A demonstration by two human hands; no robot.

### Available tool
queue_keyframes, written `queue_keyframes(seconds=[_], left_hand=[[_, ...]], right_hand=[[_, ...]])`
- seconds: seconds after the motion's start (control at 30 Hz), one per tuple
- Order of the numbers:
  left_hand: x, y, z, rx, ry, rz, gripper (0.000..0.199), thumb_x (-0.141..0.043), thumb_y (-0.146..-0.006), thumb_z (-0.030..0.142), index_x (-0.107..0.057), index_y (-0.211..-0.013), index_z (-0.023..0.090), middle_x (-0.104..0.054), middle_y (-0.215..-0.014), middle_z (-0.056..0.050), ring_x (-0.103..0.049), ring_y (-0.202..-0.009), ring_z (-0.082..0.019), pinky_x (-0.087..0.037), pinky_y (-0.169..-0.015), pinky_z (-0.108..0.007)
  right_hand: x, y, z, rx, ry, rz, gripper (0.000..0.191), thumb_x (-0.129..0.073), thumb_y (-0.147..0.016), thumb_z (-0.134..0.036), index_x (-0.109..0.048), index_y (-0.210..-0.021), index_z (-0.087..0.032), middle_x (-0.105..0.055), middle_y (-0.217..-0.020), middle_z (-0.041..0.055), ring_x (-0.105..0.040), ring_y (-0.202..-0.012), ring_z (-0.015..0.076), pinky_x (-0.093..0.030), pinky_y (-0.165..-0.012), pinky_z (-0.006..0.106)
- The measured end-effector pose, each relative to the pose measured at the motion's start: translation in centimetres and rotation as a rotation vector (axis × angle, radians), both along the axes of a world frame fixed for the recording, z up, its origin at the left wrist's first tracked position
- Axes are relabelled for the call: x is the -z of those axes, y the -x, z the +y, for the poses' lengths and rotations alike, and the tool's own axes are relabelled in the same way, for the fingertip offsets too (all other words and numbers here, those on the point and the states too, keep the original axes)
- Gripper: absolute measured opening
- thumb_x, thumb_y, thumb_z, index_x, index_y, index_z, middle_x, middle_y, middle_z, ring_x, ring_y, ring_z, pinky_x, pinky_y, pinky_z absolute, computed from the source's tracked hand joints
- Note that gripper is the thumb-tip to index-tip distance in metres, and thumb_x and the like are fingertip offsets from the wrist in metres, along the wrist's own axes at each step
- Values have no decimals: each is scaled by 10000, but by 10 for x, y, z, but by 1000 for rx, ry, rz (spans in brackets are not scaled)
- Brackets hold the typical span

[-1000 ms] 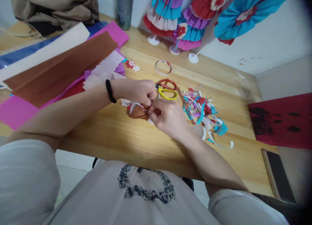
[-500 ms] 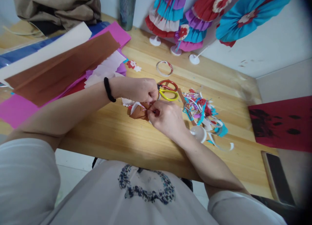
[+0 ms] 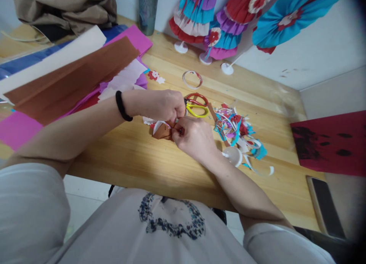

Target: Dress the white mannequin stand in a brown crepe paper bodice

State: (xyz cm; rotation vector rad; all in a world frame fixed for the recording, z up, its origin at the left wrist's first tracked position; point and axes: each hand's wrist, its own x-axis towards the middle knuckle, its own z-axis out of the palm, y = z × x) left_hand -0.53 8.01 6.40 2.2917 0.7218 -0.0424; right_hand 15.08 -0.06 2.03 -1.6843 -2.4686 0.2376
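View: head camera, the only one.
Brown paper bundle [image 3: 162, 130]: on the table, at the fingertips – white and red paper edges beside it.
Right hand [image 3: 196, 138]: thumb and forefinger pinched together on the bundle's right end, probably to steady the gathered folds.
Left hand [image 3: 171, 106]: fingers curled together just above the bundle; whether they clamp anything cannot be told (fingertips largely hidden).
Scissors [image 3: 197, 105]: just beyond the hands, handles toward the right; likely parked there for easy reach.
Scraps [image 3: 236, 125]: heaped right of the scissors, presumably to spare the working spot.
White round base [image 3: 234, 156]: just beside the right forearm, near the scraps.
Brown sheet [image 3: 77, 81]: on the layered papers at left – flat stock, seemingly kept apart from offcuts.
Writing: none legible; red panel [image 3: 328, 142] bears dark marks, phone [image 3: 326, 207] shows no readable brand.
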Motion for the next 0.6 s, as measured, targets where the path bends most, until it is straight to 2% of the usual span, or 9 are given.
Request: queue_keyframes(seconds=[0.17,0.33,0.47,0.6], left_hand=[[-8,-1,-8,-46,45,41,329,-440,-758,-51,-736,-885,18,-734,-782,-81,-597,-688,-107,-401,-605,-158],[-11,-2,-12,-112,29,35,321,-410,-776,-45,-673,-933,54,-710,-787,-30,-589,-702,-99,-394,-632,-151],[-10,-1,-12,-106,-37,48,293,-392,-814,-34,-655,-904,60,-664,-769,-9,-559,-692,-86,-417,-721,-167],[-8,-1,-12,-122,-178,63,281,-395,-829,14,-664,-895,59,-581,-706,34,-548,-712,-94,-464,-824,-236]], right_hand=[[-4,0,0,-10,21,-30,199,-517,-800,-186,-710,-763,-152,-748,-810,115,-657,-703,240,-307,-582,332],[-7,-1,-1,-13,27,-50,179,-532,-819,-206,-700,-780,-158,-739,-814,106,-641,-691,227,-265,-572,328],[-6,-1,-2,-11,23,-49,156,-557,-831,-228,-693,-851,-153,-733,-862,105,-636,-720,222,-274,-583,322],[-7,-1,-2,11,29,-48,191,-556,-849,-238,-680,-966,-152,-721,-873,100,-635,-745,226,-298,-596,316]])
